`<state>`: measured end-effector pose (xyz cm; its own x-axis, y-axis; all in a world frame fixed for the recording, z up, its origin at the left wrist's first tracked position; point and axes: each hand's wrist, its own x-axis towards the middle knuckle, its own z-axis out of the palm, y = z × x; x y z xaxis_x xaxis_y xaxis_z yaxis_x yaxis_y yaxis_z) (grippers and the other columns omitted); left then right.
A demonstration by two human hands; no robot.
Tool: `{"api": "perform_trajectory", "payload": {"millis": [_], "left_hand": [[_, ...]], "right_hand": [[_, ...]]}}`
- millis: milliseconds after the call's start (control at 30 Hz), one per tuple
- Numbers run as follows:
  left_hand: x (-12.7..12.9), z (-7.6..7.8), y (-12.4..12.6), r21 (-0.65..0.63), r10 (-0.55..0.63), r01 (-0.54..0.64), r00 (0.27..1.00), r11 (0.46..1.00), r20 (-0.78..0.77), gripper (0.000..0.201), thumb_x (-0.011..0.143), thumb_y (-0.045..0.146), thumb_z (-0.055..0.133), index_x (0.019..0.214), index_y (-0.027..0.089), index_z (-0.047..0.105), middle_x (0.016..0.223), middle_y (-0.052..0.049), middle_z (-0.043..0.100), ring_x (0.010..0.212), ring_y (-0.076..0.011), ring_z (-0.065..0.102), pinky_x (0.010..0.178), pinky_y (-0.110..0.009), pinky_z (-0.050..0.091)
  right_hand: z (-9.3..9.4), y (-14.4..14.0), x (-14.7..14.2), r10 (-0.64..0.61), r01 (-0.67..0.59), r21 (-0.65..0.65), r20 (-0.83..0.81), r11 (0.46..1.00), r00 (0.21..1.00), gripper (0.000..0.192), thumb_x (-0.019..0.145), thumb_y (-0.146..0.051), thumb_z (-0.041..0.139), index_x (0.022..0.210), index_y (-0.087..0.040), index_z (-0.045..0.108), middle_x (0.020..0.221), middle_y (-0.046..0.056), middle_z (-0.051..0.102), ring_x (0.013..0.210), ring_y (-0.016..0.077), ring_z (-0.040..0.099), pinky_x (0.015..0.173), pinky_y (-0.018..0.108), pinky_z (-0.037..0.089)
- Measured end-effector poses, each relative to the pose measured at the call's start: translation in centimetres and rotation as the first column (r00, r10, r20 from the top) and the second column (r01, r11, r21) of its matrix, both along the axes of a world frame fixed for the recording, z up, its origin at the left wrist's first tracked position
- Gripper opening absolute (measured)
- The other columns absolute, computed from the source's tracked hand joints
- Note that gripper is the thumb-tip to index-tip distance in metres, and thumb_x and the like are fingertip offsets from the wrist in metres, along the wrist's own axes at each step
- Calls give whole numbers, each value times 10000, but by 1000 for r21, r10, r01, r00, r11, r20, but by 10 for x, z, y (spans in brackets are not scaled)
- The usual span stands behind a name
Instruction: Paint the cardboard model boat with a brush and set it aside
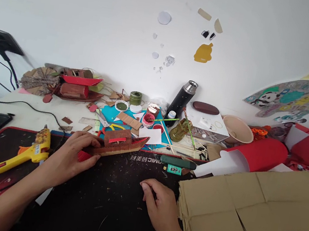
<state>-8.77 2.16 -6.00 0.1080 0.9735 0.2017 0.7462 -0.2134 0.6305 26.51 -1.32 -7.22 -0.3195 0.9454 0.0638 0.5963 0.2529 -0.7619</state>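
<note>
My left hand (77, 153) grips the near end of a small model boat (119, 147), thumb on one side and fingers on the other. The boat is cardboard, with a brown-painted cabin, a red strip on the cabin's side and red along the far tip. It sits low over the black desk mat (109, 203), tilted slightly; whether it touches the mat I cannot tell. My right hand (158, 204) rests on the mat with curled fingers and nothing visible in them. Between the hands lie small scraps and shavings.
A yellow glue gun (23, 156) lies left, its cord trailing. Behind stand paint jars (148, 120), scissors (105, 121), a black thermos (181, 98) and finished-looking boats (75, 91). Folded cardboard (221, 211) covers the right side, beside red paper (261, 154). A green box cutter (177, 162) lies centre.
</note>
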Motion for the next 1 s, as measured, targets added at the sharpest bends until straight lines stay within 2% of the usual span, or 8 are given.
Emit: {"api": "perform_trajectory", "payload": {"millis": [167,300,433,733,1000], "left_hand": [[2,3,1,12,-2,2,1000,1000,7,329,970,601,679,1062,292,746,1212,-83,801,1262,-341,703,1156,-530,593],[4,0,0,35,-13,12,1000,999,19,340,976,610,675,1069,293,756,1197,-86,801,1223,-333,723,1064,-489,638],[6,-3,-2,45,-26,25,999,999,27,348,981,620,673,1062,293,761,1191,-83,800,1217,-330,734,1054,-473,643],[9,2,-5,-85,6,4,994,996,111,441,968,695,637,1060,285,773,1161,-82,792,1122,-319,782,976,-453,675],[6,-1,-4,-105,6,9,990,994,143,477,960,748,649,1097,308,775,1153,-51,812,1105,-296,789,998,-388,655]], "right_hand": [[0,0,-2,-23,22,-17,-32,1000,999,372,1170,-406,552,1009,-226,835,742,23,772,674,205,742,684,286,484],[1,0,-3,-45,42,-46,-68,998,997,389,1169,-424,552,983,-218,825,724,21,765,666,197,733,666,277,474],[1,1,-4,-73,67,-73,-79,995,994,391,1165,-447,559,976,-225,819,715,17,761,661,194,723,638,273,453],[-1,1,-5,-114,106,-105,-70,989,991,380,1150,-452,569,998,-224,832,683,9,741,645,201,705,654,281,457],[-1,0,-9,-137,130,-107,-58,986,989,355,1140,-435,596,967,-224,824,684,4,747,643,189,708,639,266,445]]}}
